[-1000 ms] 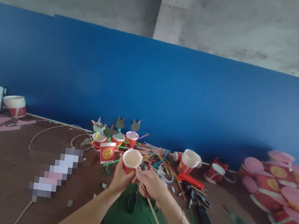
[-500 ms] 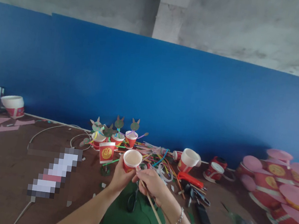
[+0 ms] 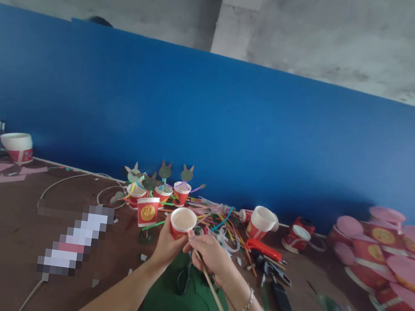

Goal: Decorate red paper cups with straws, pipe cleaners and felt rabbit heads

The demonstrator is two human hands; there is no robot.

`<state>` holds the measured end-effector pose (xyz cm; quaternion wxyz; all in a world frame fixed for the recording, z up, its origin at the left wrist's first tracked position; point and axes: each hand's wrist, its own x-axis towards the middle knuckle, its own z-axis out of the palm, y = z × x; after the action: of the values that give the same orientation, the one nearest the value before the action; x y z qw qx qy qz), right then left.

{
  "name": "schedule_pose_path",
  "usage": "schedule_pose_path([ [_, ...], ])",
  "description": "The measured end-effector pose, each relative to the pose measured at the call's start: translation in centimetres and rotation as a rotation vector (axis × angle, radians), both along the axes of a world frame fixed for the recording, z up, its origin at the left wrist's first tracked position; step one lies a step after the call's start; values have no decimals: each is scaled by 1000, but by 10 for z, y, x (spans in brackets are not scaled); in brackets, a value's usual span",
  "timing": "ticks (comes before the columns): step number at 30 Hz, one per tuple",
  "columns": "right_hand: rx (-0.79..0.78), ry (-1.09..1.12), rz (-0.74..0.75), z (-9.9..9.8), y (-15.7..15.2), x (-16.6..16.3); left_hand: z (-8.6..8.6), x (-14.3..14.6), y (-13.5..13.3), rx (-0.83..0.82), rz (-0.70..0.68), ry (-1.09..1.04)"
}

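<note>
A red and white paper cup (image 3: 183, 219) is tilted toward me, with the fingers of my left hand (image 3: 168, 244) wrapped round its side. My right hand (image 3: 210, 254) pinches a thin wooden stick (image 3: 216, 295) close to the cup's lower right side. The stick slants down toward my right wrist; its upper end is hidden by my fingers. Below my hands lies a pair of black-handled scissors (image 3: 183, 280) on green sheet material (image 3: 172, 310). Behind the cup stand several red cups with cat-shaped paper figures (image 3: 187, 174) and coloured pipe cleaners (image 3: 219, 213).
Stacked paper cups (image 3: 261, 224) stand right of centre, near a red-handled tool (image 3: 264, 249) and a black key fob (image 3: 282, 298). Red cups with pink discs (image 3: 409, 274) crowd the right. A blurred-out power strip (image 3: 73, 242) and cable lie left. A blue partition (image 3: 211, 125) closes off the back.
Both hands, the cup and the stick stay almost in place, with only a tiny shift. A dark rounded shape has appeared above the partition at the upper left.
</note>
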<state>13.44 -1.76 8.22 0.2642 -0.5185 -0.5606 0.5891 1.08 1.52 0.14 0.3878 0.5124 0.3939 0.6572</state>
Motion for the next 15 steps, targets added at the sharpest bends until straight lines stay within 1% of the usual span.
schedule_pose_path([
  [6,23,11,1,-6,2,1,2,0,-1,9,-3,6],
  [10,11,14,-4,-5,1,0,4,1,-2,3,-9,-3],
  [15,40,19,-40,-5,-1,-4,6,0,-2,-4,-33,-9],
])
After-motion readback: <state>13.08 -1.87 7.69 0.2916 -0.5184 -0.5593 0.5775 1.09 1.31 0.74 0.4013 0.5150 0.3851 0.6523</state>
